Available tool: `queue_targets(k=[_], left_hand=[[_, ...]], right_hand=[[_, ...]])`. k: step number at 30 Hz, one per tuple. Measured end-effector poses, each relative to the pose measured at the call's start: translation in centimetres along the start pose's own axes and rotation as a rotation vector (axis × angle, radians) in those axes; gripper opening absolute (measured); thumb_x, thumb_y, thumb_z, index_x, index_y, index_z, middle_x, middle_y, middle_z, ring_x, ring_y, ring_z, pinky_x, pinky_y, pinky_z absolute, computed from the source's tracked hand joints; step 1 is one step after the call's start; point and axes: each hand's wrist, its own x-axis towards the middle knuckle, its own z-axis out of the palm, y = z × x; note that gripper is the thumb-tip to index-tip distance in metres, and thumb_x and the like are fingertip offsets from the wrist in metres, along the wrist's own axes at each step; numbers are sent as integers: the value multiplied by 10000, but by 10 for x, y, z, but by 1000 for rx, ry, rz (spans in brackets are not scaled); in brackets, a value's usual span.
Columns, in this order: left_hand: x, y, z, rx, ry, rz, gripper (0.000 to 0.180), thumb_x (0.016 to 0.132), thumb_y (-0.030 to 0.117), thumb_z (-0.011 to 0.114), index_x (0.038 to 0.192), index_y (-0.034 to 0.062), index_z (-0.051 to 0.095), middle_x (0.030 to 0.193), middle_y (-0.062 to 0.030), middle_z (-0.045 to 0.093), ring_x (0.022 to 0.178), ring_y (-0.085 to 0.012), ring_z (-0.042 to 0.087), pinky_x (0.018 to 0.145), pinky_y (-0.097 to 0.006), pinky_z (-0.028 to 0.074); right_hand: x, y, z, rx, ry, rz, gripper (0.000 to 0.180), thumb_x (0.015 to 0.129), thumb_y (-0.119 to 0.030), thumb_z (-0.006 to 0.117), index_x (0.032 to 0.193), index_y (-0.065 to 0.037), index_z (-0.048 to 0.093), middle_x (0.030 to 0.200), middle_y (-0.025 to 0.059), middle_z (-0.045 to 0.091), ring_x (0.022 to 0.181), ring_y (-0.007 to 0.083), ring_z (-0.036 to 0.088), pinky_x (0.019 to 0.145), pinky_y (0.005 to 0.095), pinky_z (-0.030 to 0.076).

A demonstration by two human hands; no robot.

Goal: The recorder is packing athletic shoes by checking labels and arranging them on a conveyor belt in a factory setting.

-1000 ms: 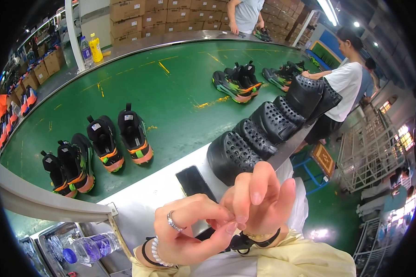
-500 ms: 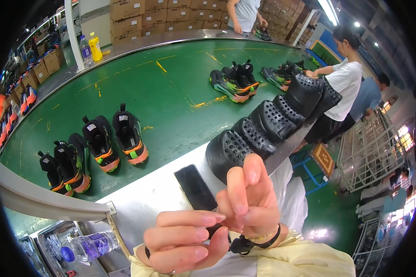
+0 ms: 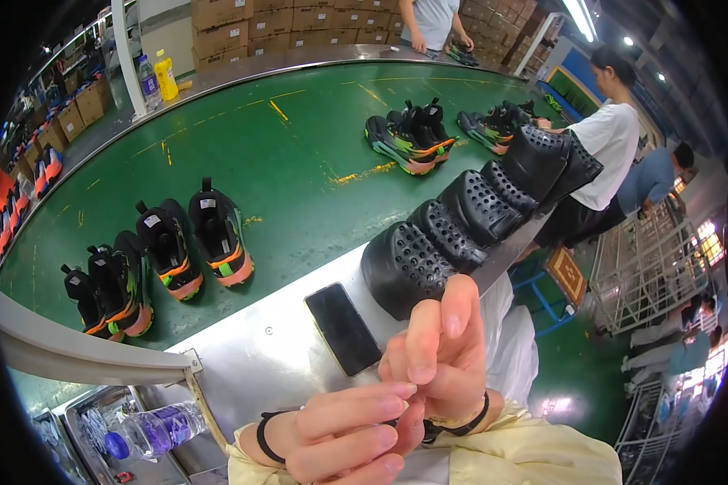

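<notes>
My left hand [image 3: 352,436] is closed, its fingers curled and the fingertips meeting those of my right hand. Fingers bent, my right hand [image 3: 438,352] is closed too, just in front of the black perforated clogs. Whatever lies between the fingertips is hidden or too small to make out. A dark band circles each wrist. Left of my right hand a black smartphone [image 3: 342,329] lies flat on the metal ledge [image 3: 255,343]. The nearest black clog [image 3: 404,267] stands beyond my right fingertips, at the front of a row of several.
Black sneakers [image 3: 218,234] with orange and green soles stand on the green belt [image 3: 291,178]. A plastic bottle [image 3: 158,430] lies at lower left, beneath a curved metal bar [image 3: 81,347]. A co-worker in a white top [image 3: 607,149] is at far right, beside a blue-framed stool [image 3: 554,291].
My left hand has moved right, closer to my right hand, and its dark wristband now shows fully. My right hand keeps nearly the same pose.
</notes>
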Motion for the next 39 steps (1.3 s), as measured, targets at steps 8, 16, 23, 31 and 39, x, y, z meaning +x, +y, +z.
queue_targets(k=[8, 16, 23, 31, 39], left_hand=[[0, 7, -6, 61, -62, -47, 436, 691, -176, 730, 959, 55, 475, 976, -108, 510, 840, -255, 635, 668, -321, 631], [13, 10, -10, 172, -152, -116, 434, 689, -166, 741, 938, 74, 479, 940, -90, 520, 798, -245, 645, 635, -272, 605], [11, 2, -3, 182, -106, -103, 426, 689, -163, 744, 913, 89, 482, 920, -83, 526, 773, -236, 652, 612, -243, 570], [18, -5, -26, 202, -340, -268, 323, 697, 31, 752, 891, 127, 512, 882, -31, 552, 795, -221, 549, 685, -341, 521], [24, -12, -28, 238, -378, -304, 346, 593, 34, 792, 908, 100, 664, 820, 10, 638, 776, -199, 578, 687, -307, 431]], right_hand=[[-3, 3, 0, -114, -18, -108, 482, 754, 238, 464, 1081, -98, 349, 936, 172, 568, 776, 147, 557, 673, 240, 460], [-3, 1, -1, -243, -45, -167, 452, 753, 232, 462, 1071, -70, 353, 932, 185, 568, 790, 160, 561, 698, 262, 467], [-3, 2, -3, -222, -13, -152, 453, 764, 226, 463, 1075, -84, 351, 933, 170, 559, 763, 141, 543, 640, 238, 449], [0, 1, -2, -26, 63, -14, 446, 796, 197, 463, 1088, -119, 348, 927, 147, 549, 620, 78, 461, 477, 184, 383], [-1, -3, -6, -75, 16, -25, 447, 793, 199, 463, 1098, -106, 348, 941, 150, 551, 661, 95, 496, 514, 192, 409]])
